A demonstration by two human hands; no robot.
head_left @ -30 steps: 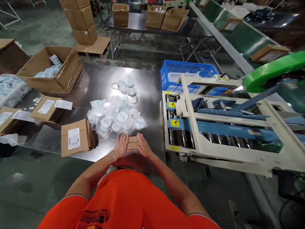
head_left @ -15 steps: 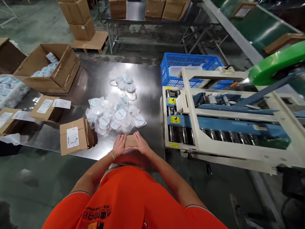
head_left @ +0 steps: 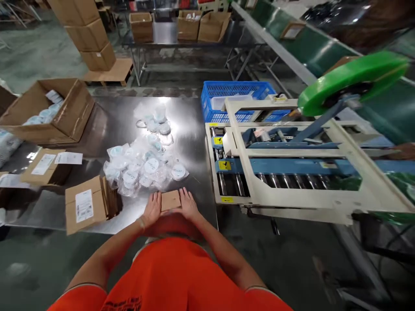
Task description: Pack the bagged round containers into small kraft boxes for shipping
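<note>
Holding small brown box point(head_left: 170, 200) at near edge of steel table point(head_left: 193, 142), left hand point(head_left: 152, 209) and right hand point(head_left: 189, 205) grasping opposite ends. Matching light pressure on both sides is probably keeping cardboard from buckling. Counting outward: one box between two hands; bagged discs point(head_left: 151, 166) lying just beyond, overlapping too much to number; two labelled cardboard stacks point(head_left: 71, 211) leftward, third partly showing; one blue crate point(head_left: 210, 115); one roller machine point(head_left: 288, 203); three cartons point(head_left: 212, 30) sitting on far table point(head_left: 165, 32).

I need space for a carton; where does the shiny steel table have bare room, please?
Bare steel lies between the bagged white discs and cream-framed roller machine, and right of the open brown cardboard box. Crowded in front: labelled cardboard stacks, left hand, small brown carton, right hand.
</note>
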